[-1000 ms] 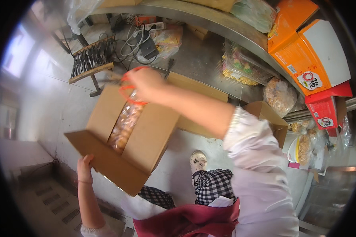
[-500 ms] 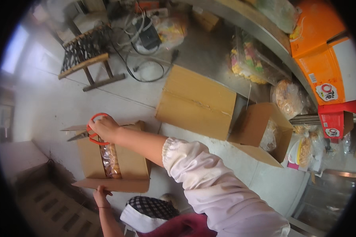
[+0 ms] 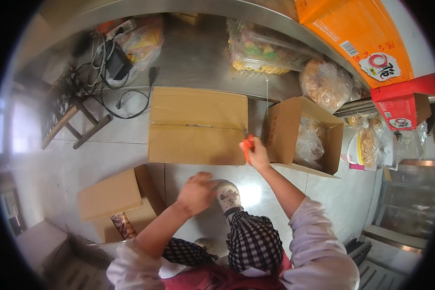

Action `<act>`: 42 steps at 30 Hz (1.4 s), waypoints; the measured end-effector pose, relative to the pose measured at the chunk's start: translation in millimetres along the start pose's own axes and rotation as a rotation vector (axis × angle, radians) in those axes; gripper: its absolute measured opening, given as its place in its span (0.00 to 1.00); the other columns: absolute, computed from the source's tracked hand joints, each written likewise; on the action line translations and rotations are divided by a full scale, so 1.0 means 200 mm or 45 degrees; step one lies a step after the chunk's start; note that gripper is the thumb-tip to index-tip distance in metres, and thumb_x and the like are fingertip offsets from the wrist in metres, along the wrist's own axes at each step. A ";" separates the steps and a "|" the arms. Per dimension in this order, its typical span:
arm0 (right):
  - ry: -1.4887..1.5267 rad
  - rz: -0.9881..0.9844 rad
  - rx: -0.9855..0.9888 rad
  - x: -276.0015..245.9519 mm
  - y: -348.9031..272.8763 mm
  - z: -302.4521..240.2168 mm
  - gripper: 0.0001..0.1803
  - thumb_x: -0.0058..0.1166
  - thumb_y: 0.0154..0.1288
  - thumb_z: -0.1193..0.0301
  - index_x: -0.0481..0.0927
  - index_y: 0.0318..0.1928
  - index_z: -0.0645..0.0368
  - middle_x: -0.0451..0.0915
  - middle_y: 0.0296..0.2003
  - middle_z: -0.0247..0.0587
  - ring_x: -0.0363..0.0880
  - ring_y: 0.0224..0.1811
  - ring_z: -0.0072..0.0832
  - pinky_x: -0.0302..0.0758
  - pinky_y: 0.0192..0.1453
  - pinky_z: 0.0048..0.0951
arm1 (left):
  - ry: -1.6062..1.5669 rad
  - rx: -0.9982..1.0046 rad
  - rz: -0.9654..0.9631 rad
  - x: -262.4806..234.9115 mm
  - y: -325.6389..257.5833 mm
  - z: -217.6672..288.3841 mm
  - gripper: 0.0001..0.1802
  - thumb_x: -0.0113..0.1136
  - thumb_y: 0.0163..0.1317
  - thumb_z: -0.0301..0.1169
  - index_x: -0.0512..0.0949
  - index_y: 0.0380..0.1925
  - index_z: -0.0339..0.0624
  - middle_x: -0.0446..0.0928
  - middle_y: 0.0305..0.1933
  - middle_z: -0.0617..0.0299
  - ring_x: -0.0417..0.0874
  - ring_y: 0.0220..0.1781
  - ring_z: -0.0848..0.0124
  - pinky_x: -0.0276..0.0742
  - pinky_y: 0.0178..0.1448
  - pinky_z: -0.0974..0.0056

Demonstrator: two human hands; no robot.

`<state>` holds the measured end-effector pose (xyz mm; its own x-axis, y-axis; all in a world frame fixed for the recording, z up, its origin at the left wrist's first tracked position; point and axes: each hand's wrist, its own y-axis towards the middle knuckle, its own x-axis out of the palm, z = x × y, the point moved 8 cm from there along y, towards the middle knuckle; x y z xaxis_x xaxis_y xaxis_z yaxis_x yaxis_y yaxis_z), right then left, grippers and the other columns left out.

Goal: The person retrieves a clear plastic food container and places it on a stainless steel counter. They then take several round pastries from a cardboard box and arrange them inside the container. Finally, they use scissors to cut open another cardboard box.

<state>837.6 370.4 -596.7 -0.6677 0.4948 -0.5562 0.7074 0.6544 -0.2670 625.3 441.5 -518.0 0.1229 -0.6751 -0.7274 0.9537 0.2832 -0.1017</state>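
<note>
My right hand [image 3: 257,155] is closed around red-handled scissors [image 3: 249,148], held at the right end of a taped-shut cardboard box [image 3: 195,145]. The blades are hard to make out against the box edge. My left hand [image 3: 196,194], slightly blurred, hovers over the floor in front of this box, fingers apart and nothing visible in them. Left of that hand stands another cardboard box [image 3: 112,195] with its flaps raised. Brown, clear-wrapped goods [image 3: 123,225] show through its opening, and my left forearm is close to it.
An open carton [image 3: 281,130] with clear plastic inside stands right of the taped box. A metal shelf [image 3: 198,53] behind carries a clear tray of colourful goods [image 3: 258,50]. Cables [image 3: 104,72] and a wooden stool [image 3: 75,121] are at left; orange [image 3: 362,43] and red cartons [image 3: 398,106] at right.
My right hand has carried the scissors from the left box rightward to the taped box. My left hand has let go of the left box's flap and moved right. The view has turned.
</note>
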 end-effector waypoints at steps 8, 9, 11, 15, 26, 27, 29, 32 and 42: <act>0.439 -0.111 0.390 -0.07 -0.09 0.46 0.39 0.46 0.51 0.33 0.65 0.44 0.59 0.65 0.25 0.32 0.67 0.30 0.23 0.67 0.30 0.23 | 0.408 0.612 -0.007 0.57 0.66 0.06 0.09 0.55 0.49 0.31 0.76 0.33 0.47 0.72 0.44 0.67 0.67 0.57 0.69 0.58 0.63 0.57; 0.532 -0.214 0.443 -0.05 -0.12 0.47 0.40 0.44 0.50 0.32 0.64 0.44 0.57 0.64 0.26 0.31 0.65 0.28 0.21 0.66 0.30 0.22 | 0.378 0.666 -0.034 0.59 0.67 0.05 0.09 0.54 0.49 0.30 0.76 0.32 0.47 0.72 0.42 0.68 0.67 0.56 0.69 0.58 0.63 0.58; 0.767 -0.467 0.539 0.02 -0.18 0.44 0.42 0.41 0.47 0.28 0.63 0.44 0.55 0.62 0.27 0.28 0.61 0.26 0.19 0.62 0.30 0.22 | 0.394 0.763 -0.004 0.59 0.67 0.07 0.07 0.52 0.49 0.29 0.76 0.29 0.48 0.72 0.37 0.68 0.70 0.51 0.70 0.56 0.64 0.59; 0.888 -0.602 0.478 0.03 -0.23 0.32 0.45 0.32 0.46 0.25 0.65 0.40 0.57 0.64 0.21 0.31 0.63 0.20 0.20 0.62 0.24 0.22 | 0.468 0.835 -0.015 0.57 0.71 0.13 0.06 0.51 0.45 0.27 0.77 0.25 0.48 0.73 0.33 0.68 0.71 0.44 0.70 0.56 0.64 0.61; 0.807 -0.794 0.449 -0.04 -0.49 0.27 0.45 0.34 0.43 0.23 0.65 0.38 0.54 0.60 0.22 0.27 0.58 0.24 0.19 0.61 0.29 0.21 | 0.417 0.847 -0.349 0.62 0.40 0.06 0.04 0.51 0.44 0.30 0.74 0.21 0.47 0.68 0.29 0.68 0.70 0.39 0.69 0.64 0.55 0.61; 0.880 -0.854 0.462 -0.03 -0.51 0.25 0.45 0.34 0.43 0.23 0.65 0.38 0.53 0.60 0.22 0.27 0.58 0.24 0.19 0.61 0.30 0.21 | 0.445 0.872 -0.322 0.60 0.38 0.07 0.04 0.51 0.44 0.30 0.74 0.22 0.47 0.69 0.30 0.67 0.70 0.41 0.69 0.63 0.56 0.61; 1.038 -0.984 0.476 0.01 -0.54 0.21 0.44 0.33 0.43 0.23 0.65 0.38 0.53 0.59 0.22 0.27 0.58 0.24 0.20 0.61 0.30 0.21 | 0.492 0.875 -0.348 0.57 0.35 0.07 0.05 0.51 0.44 0.31 0.74 0.23 0.46 0.70 0.33 0.67 0.70 0.44 0.69 0.63 0.57 0.61; 1.137 -1.109 0.444 0.02 -0.56 0.18 0.41 0.32 0.48 0.26 0.64 0.39 0.53 0.59 0.23 0.27 0.58 0.25 0.20 0.61 0.31 0.22 | 0.533 0.883 -0.063 0.43 0.39 0.10 0.07 0.51 0.46 0.32 0.74 0.27 0.45 0.72 0.38 0.65 0.70 0.50 0.68 0.60 0.62 0.59; 3.087 -0.859 2.328 0.25 -0.79 0.47 0.25 0.32 0.64 0.46 0.63 0.40 0.57 0.68 0.37 0.39 0.71 0.43 0.31 0.73 0.44 0.32 | 0.645 0.820 -0.219 0.38 0.44 -0.05 0.13 0.51 0.48 0.30 0.73 0.37 0.48 0.71 0.42 0.65 0.69 0.53 0.67 0.57 0.64 0.53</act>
<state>713.8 236.8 -656.7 0.7846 0.6020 0.1484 -0.5382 0.7801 -0.3189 715.6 422.0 -588.8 -0.0304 -0.2417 -0.9699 0.9370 -0.3446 0.0565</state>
